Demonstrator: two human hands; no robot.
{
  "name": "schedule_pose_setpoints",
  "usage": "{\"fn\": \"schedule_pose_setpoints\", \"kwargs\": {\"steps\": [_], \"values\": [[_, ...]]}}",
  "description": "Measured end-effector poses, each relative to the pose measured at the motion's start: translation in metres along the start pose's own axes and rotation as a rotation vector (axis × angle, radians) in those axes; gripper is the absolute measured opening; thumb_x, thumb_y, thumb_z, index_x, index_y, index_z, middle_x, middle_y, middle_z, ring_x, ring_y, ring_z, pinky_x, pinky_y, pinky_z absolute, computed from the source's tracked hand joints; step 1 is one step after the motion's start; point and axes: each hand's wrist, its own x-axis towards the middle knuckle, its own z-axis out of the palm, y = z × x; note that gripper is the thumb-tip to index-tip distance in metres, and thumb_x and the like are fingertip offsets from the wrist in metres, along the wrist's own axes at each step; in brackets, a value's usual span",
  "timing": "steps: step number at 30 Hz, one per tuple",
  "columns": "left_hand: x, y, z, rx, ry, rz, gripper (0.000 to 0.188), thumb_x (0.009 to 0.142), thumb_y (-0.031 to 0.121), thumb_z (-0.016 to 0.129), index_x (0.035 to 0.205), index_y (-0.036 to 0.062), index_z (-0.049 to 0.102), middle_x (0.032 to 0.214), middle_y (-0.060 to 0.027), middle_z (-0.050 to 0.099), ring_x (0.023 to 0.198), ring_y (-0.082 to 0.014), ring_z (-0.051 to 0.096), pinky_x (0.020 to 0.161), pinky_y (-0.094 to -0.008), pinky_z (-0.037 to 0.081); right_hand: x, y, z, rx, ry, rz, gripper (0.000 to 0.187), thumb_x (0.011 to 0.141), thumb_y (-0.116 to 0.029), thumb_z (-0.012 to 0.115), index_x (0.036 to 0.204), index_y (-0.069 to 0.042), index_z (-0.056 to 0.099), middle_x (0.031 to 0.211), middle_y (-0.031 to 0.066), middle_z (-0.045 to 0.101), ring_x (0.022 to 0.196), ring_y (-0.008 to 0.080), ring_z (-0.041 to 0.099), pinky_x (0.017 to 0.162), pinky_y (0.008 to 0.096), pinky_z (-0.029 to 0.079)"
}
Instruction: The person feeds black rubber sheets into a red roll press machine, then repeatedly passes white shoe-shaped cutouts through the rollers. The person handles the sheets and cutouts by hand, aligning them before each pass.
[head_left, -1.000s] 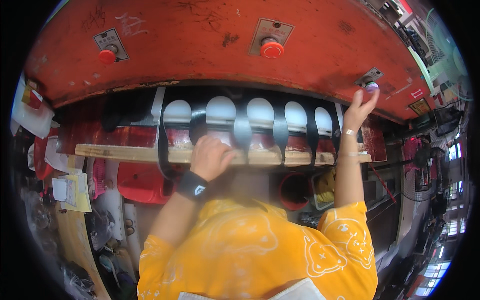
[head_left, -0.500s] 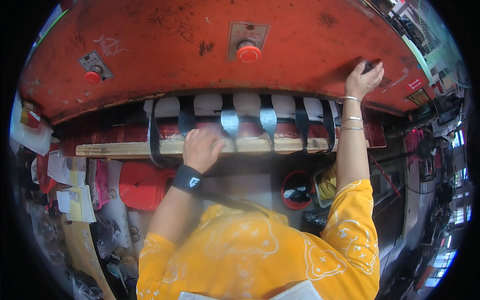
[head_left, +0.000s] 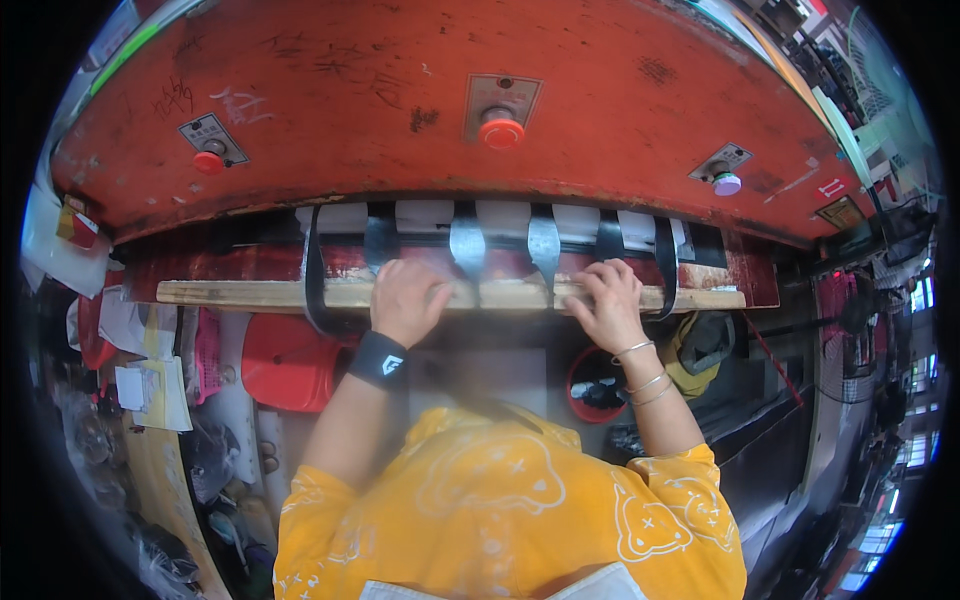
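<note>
A long pale wooden board (head_left: 240,292) lies in front of me, under the lower edge of a red machine panel (head_left: 350,110). Several glossy black strips run from the gap below the panel and hang over the board. Left of the middle, my left hand (head_left: 405,305) is closed on the board's front edge, a black strip (head_left: 380,235) just beyond its fingers. Further right, my right hand (head_left: 610,300) grips the same edge with bent fingers, the thumb apart, close to another black strip (head_left: 609,236). The undersides of my fingers are hidden.
Push buttons, a red one (head_left: 501,132) among them, stick out of the panel. Below the board stand a red stool (head_left: 290,362) and a red bucket (head_left: 577,390) with dark contents. Papers (head_left: 150,392) and plastic bags lie at the left.
My right hand has come down from the knob at the panel's right side to the board's edge, uncovering a pale purple button. My left hand has stayed at the board.
</note>
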Motion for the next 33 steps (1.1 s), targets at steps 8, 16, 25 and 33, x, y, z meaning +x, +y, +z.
{"fn": "schedule_pose_setpoints", "kwargs": {"steps": [8, 16, 25, 33], "values": [[-0.004, 0.000, 0.001, 0.035, -0.035, -0.053, 0.010, 0.078, 0.020, 0.067, 0.079, 0.0096, 0.068, 0.082, -0.0083, 0.062, 0.087, -0.0286, 0.058, 0.089, -0.0416, 0.041, -0.006, -0.025, 0.000, -0.080, -0.041, 0.061, 0.035, 0.078, -0.028, 0.069, 0.107, -0.009, 0.066, 0.101, 0.0108, 0.061, 0.109, 0.0270, 0.052, 0.098, 0.0521, 0.030], [-0.038, 0.013, 0.000, 0.024, -0.019, -0.053, 0.012, 0.079, 0.017, 0.067, 0.076, 0.0062, 0.068, 0.077, -0.0104, 0.060, 0.078, -0.0308, 0.056, 0.079, -0.0422, 0.042, -0.015, -0.035, -0.022, -0.105, -0.431, 0.071, 0.036, 0.079, -0.030, 0.069, 0.108, -0.008, 0.067, 0.098, 0.0118, 0.064, 0.100, 0.0300, 0.058, 0.098, 0.0435, 0.036], [-0.044, 0.050, -0.053, -0.347, 0.038, -0.278, 0.036, 0.082, 0.028, 0.068, 0.108, 0.0032, 0.066, 0.104, -0.0185, 0.065, 0.098, -0.0360, 0.061, 0.086, -0.0407, 0.049, 0.056, -0.084, -0.024, 0.325, -0.105, -0.010, 0.063, 0.081, -0.031, 0.072, 0.133, -0.006, 0.049, 0.132, 0.0210, 0.053, 0.123, 0.0355, 0.050, 0.102, 0.0391, 0.041], [-0.078, 0.052, -0.046, 0.115, -0.225, -0.296, 0.115, 0.066, 0.057, 0.076, 0.144, -0.0088, 0.022, 0.147, -0.0267, 0.032, 0.140, -0.0399, 0.025, 0.115, -0.0532, 0.011, 0.055, -0.179, 0.044, 0.317, -0.087, -0.115, 0.076, 0.063, -0.035, 0.075, 0.131, -0.011, 0.051, 0.140, 0.0249, 0.040, 0.123, 0.0470, 0.037, 0.102, 0.0529, 0.034]]}}
